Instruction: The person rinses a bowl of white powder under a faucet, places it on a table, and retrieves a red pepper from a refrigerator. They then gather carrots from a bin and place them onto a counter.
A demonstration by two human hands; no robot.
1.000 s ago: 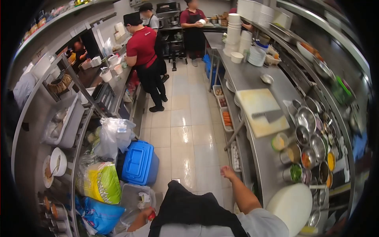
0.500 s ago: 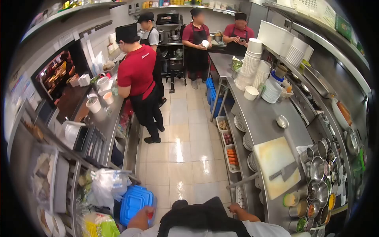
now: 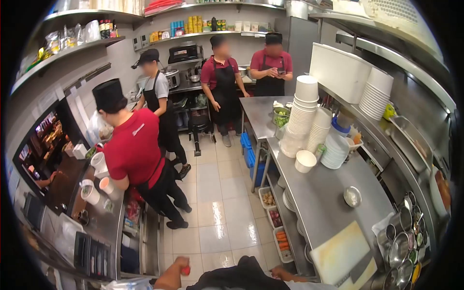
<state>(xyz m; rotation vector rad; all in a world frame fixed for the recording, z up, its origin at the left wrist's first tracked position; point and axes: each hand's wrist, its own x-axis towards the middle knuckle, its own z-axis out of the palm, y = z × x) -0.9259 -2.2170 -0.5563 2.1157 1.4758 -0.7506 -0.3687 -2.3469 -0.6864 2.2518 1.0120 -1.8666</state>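
Note:
At the bottom of the view, my left hand [image 3: 181,266] is closed around a small red object [image 3: 185,270] that I cannot make out, held low over the tiled floor. My right hand [image 3: 279,273] hangs near the steel counter's lower shelf, its fingers curled and partly hidden by my dark apron [image 3: 237,278]. On the counter [image 3: 328,193] to the right lie a white cutting board [image 3: 340,249] and a knife [image 3: 361,270]. A metal bowl [image 3: 352,196] stands farther back, near stacked white containers [image 3: 303,113].
A co-worker in red [image 3: 133,145] stands at the left counter beside another in grey [image 3: 161,92]. Two more people [image 3: 223,79] [image 3: 271,70] stand at the back. Vegetable bins [image 3: 282,241] sit under the right counter. Tiled floor [image 3: 210,188] runs down the middle.
The view has tilted up, showing more upper shelves. The co-worker at the left appears nearer. One person at the back no longer holds a white container. My left hand still has the red object.

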